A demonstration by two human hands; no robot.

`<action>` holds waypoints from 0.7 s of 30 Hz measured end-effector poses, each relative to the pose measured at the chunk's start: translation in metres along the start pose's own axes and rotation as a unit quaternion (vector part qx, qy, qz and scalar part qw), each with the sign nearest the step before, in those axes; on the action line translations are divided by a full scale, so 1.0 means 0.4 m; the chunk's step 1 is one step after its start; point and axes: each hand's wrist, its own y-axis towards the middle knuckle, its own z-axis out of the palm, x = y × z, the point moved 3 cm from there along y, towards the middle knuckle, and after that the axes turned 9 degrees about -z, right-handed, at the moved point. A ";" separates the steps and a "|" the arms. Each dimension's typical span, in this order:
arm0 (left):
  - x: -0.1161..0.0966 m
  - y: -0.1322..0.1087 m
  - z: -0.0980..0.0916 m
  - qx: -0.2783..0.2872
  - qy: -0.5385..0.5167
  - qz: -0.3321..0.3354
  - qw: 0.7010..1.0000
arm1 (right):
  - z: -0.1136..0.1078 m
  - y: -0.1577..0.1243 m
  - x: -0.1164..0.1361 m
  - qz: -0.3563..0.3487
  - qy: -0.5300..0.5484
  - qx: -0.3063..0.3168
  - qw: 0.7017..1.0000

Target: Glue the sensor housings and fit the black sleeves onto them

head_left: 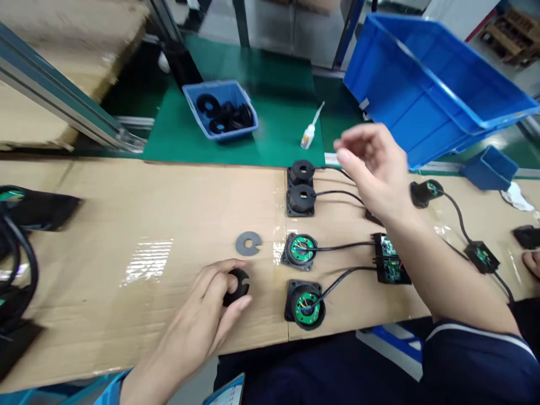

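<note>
My left hand [215, 304] pinches a black notched ring [238, 284] on the tabletop [126, 225], just left of the open round housing [306, 306] (green board showing). My right hand [373, 166] hovers empty, fingers loosely spread, farther off.

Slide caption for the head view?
Left hand grips a black ring; right hand hovers above wired round units.

We see a workbench covered in taped brown cardboard [126, 236], with a green mat [270, 112] beyond it at twelve o'clock. An aluminium frame rail [63, 95] slants at ten o'clock, beside stacked cardboard [71, 39]. Pale, glossy floor [274, 28] shows behind.
</note>
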 end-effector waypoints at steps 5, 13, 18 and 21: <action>-0.091 -0.029 0.086 0.106 -0.180 0.050 0.977 | -0.057 -0.299 0.199 -0.052 -0.013 0.199 0.979; -0.168 -0.032 0.189 0.035 -0.185 -0.001 0.982 | -0.013 -0.444 0.145 -0.023 -0.081 0.180 0.980; -0.195 -0.039 0.174 -0.022 -0.137 -0.019 0.990 | -0.025 -0.463 0.157 -0.058 -0.073 0.124 0.988; -0.194 -0.045 0.126 -0.009 -0.099 -0.023 0.995 | -0.035 -0.464 0.159 -0.094 -0.095 0.123 0.983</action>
